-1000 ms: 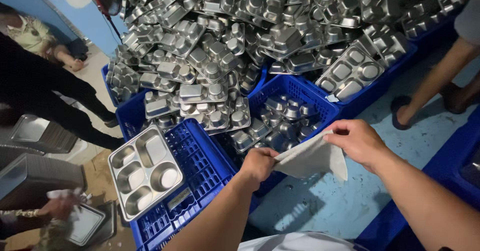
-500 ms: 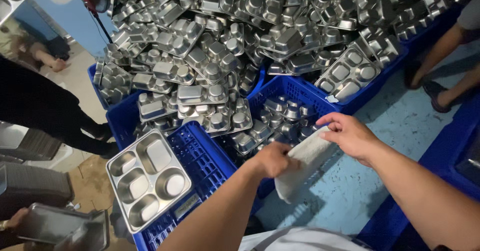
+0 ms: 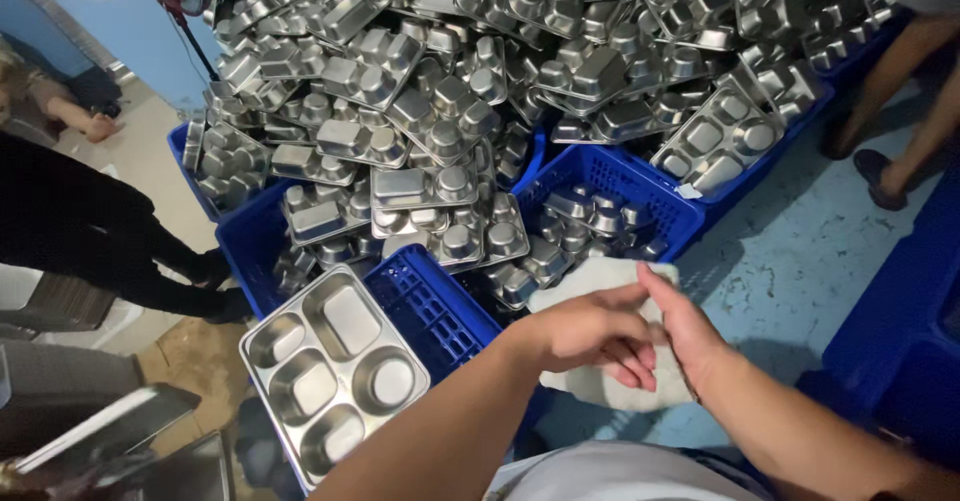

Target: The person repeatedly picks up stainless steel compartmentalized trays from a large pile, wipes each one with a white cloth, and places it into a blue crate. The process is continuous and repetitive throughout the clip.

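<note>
Both my hands hold a white cloth (image 3: 600,279) low in the middle of the view. My left hand (image 3: 590,333) lies across its front with the fingers curled on it. My right hand (image 3: 682,329) grips its right edge. To the left of my left forearm a steel compartment tray (image 3: 330,369) lies face up on a blue plastic crate (image 3: 435,311). Neither hand touches that tray.
A huge heap of steel compartment trays (image 3: 480,91) fills several blue crates (image 3: 620,176) ahead. Another person's legs (image 3: 905,91) stand at the upper right on the pale blue floor (image 3: 800,271). A person in black (image 3: 90,231) is at the left, with more trays (image 3: 110,441) at the lower left.
My hands have drawn closer to me and together, folding the white cloth between them. The view has tipped down and the face-up tray now lies nearer.
</note>
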